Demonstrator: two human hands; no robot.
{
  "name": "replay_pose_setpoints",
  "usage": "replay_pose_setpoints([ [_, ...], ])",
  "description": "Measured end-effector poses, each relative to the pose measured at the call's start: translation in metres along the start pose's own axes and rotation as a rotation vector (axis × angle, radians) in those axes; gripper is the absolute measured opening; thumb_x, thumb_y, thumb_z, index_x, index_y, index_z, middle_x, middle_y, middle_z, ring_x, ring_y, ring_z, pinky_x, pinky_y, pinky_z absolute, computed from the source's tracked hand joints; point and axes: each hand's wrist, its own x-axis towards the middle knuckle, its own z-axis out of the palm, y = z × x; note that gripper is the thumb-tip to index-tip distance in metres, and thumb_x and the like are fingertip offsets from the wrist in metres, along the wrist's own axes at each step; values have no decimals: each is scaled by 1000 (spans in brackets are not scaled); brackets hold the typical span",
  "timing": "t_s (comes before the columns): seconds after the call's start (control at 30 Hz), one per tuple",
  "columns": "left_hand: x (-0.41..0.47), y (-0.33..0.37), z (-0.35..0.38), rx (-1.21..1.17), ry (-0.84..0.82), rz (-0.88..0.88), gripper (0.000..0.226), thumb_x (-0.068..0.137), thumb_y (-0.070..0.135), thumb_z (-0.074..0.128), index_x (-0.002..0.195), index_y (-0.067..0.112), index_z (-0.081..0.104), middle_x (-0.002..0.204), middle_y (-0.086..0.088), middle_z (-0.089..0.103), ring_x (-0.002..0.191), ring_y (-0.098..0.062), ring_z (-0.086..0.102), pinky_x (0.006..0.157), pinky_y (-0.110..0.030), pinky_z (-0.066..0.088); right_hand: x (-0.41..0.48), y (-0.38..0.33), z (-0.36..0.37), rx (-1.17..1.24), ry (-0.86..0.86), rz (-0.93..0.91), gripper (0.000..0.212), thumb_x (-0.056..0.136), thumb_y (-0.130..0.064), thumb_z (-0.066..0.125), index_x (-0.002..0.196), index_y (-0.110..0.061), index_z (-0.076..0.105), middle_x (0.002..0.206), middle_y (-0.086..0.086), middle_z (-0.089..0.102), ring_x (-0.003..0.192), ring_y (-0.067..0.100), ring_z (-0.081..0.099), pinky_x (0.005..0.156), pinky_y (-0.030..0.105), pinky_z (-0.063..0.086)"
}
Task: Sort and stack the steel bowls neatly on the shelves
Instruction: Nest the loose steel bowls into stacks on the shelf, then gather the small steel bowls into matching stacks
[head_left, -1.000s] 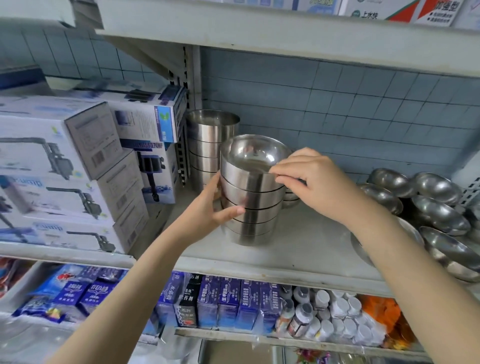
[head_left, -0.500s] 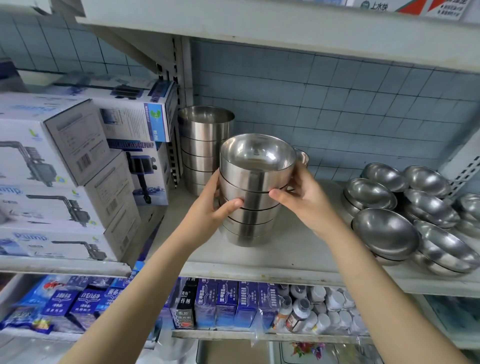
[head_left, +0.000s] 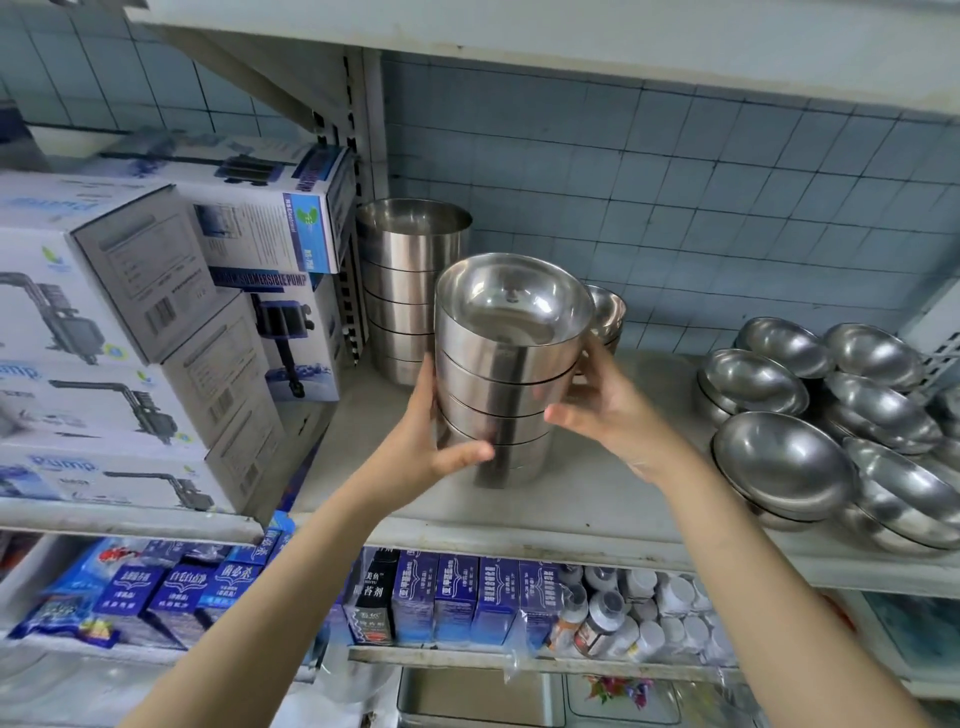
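A stack of several straight-sided steel bowls (head_left: 506, 374) stands at the middle of the white shelf (head_left: 597, 499). My left hand (head_left: 431, 441) grips its lower left side, thumb across the front. On the stack's right side my right hand (head_left: 608, 410) presses with fingers spread. A taller stack of like bowls (head_left: 408, 286) stands behind, against the shelf post. One small bowl (head_left: 608, 312) peeks out behind the held stack. Several shallow round steel bowls (head_left: 784, 462) lie loosely piled at the right end of the shelf.
Boxes of submersible pumps (head_left: 130, 332) fill the left shelf beside the bowls. An upper shelf (head_left: 571, 41) hangs overhead. Below, blue boxes (head_left: 457, 597) and small white bottles (head_left: 649, 608) line the lower shelf. A blue tiled wall closes the back.
My right hand came down from the rim of the top bowl to the stack's right side. The stack has tilted slightly, and the view has shifted left and closer.
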Motion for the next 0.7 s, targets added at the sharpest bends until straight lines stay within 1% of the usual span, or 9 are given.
replay_pose_setpoints([
  [0.07,-2,-14,5,-2,12,-48,115,70,32,88,157,32,12,149,17,46,132,5,46,114,-34,40,-5,14,4,52,-8,40,90,64,-34,83,143,-38,40,126,-10,65,114,12,63,96,34,51],
  [0.13,-2,-21,6,0,48,-52,104,67,30,88,151,33,28,132,21,58,117,9,56,105,-23,47,-4,19,6,79,9,63,75,63,-30,84,128,-45,51,115,-18,69,108,8,66,92,33,52],
  [0.23,-2,-24,-4,16,50,-60,105,67,32,88,152,34,27,132,20,60,116,12,56,96,-7,44,3,16,13,94,30,56,70,68,-17,82,125,-46,54,118,-14,69,108,8,67,93,34,55],
  [0.4,-15,-29,-38,54,61,-73,102,67,32,87,151,32,30,129,23,60,113,13,58,93,-4,43,11,11,52,95,44,19,66,69,-21,84,117,-58,57,126,-13,67,122,14,61,99,35,53],
  [0.43,-17,-30,-45,55,56,-77,102,66,33,87,151,29,30,128,23,60,113,13,58,92,-3,43,13,12,59,95,53,16,66,70,-21,84,120,-55,57,127,-13,66,123,12,60,100,36,52],
  [0.5,-18,-32,-56,52,48,-90,102,64,35,84,151,27,30,127,23,60,112,14,58,91,-3,43,17,12,70,97,73,11,66,78,-12,82,127,-45,53,127,-17,64,120,-2,58,101,31,51],
  [0.57,-20,-32,-63,75,42,-114,102,64,39,83,150,30,30,126,23,61,112,14,58,97,-8,44,19,10,77,84,82,19,65,81,-6,78,134,-34,52,128,-19,62,118,-11,55,101,28,50],
  [0.63,-21,-32,-65,93,39,-128,103,63,44,82,150,32,29,127,23,61,113,13,58,102,-15,44,20,9,79,78,90,30,70,80,-10,80,142,-21,49,135,-9,61,124,-4,54,106,37,48],
  [0.7,-23,-28,-64,117,30,-132,102,64,42,81,149,36,26,126,27,58,109,18,57,94,-5,42,17,7,79,81,87,32,77,78,-17,83,145,-17,46,139,-6,59,127,1,53,109,41,46],
])
